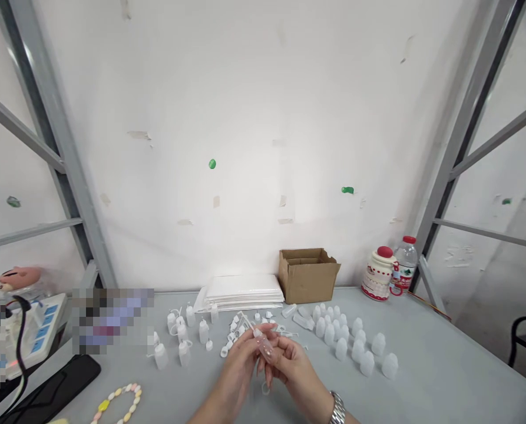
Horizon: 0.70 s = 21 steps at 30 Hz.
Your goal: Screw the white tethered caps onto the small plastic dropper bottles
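Both hands meet over the table at the centre front. My left hand (244, 357) has its fingers closed around a small white plastic nozzle cap (257, 333), whose lower part is hidden. My right hand (291, 360) pinches the same piece from the other side, thumb pressed along it. A thin clear loop (265, 388) shows below the fingers; I cannot tell what it joins. Just behind the hands lies a scatter of loose white caps with straps (231, 340). Capped squeeze bottles (184, 354) stand to the left. Several uncapped translucent bottles (367, 363) stand to the right.
Behind the caps are a stack of white sheets (240, 290) and an open cardboard box (313, 282). A red-lidded jug (377, 277) and a water bottle (406, 262) stand back right. A black phone (53, 391) and a bead bracelet (134, 397) lie front left.
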Available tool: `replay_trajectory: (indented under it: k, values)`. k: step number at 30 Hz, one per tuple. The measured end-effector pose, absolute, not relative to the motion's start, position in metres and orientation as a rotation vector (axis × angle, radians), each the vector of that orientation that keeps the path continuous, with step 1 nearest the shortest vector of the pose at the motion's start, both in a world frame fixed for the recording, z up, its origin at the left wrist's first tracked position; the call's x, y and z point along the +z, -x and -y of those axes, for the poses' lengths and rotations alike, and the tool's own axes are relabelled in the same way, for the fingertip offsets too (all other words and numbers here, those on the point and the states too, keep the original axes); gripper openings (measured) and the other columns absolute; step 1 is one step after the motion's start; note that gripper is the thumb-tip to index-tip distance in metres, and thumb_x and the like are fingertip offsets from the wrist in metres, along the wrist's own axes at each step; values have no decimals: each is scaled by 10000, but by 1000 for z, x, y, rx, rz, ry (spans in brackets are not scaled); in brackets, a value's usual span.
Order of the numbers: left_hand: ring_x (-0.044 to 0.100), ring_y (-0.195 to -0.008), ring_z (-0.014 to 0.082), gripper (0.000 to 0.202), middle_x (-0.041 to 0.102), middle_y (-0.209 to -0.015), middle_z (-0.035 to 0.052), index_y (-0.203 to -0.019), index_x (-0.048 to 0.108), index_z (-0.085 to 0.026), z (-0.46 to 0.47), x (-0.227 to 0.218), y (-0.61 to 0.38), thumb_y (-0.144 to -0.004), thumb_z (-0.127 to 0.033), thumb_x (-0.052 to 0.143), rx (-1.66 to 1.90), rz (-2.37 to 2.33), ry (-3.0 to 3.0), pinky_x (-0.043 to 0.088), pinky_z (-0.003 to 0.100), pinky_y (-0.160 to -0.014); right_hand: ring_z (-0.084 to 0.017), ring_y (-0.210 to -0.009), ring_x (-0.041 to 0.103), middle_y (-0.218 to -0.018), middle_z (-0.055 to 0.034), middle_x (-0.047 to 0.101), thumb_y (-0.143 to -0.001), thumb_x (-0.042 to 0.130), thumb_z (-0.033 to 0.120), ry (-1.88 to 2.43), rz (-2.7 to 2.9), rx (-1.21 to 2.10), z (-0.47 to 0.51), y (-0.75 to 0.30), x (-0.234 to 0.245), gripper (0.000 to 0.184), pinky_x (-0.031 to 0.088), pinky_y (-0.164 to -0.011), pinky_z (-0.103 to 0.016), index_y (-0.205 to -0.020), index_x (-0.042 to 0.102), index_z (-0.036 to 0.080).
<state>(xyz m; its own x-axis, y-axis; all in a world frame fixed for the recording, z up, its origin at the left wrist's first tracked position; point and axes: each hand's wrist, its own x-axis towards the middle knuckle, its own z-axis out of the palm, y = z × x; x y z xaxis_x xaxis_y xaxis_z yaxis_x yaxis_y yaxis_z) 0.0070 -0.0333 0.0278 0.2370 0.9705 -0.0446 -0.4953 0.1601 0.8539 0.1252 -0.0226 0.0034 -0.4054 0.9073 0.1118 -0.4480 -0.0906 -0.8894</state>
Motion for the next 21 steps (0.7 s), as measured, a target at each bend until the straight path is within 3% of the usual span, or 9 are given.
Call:
replay_trajectory:
  k: [3,10,16,21]
  values:
    - [560,-769,165,311,646,-883,58,-1040,572,-199,36,33,-7,-735,-261,579,1231,-708,-811,416,259,-642,-76,-420,513,-635,-2,614,-672,682,414,665,1190,1540,21,-124,1,304,422,-420,-210,-727,568,138]
    - [536,-951,250,227,625,-1024,115,-934,625,-156,35,24,-7,-752,-264,543,1223,-573,-838,401,277,-589,-76,-443,491,-602,33,565,-629,711,419,749,1172,1357,23,-121,-2,332,422,-442,-218,-687,498,171]
    - [488,-1070,248,276,661,-981,94,-944,653,-146,31,18,-6,-734,-270,523,1191,-514,-711,342,328,-877,-79,-465,482,-612,18,562,-648,685,447,779,1186,1302,28,-121,-1,336,417,-446,-216,-681,504,165]
    - [511,-1026,250,292,662,-968,94,-979,637,-154,30,17,-5,-771,-268,467,1157,-486,-695,375,323,-767,-83,-466,474,-606,15,559,-634,681,482,796,1174,1295,29,-120,1,361,413,-444,-218,-667,494,175]
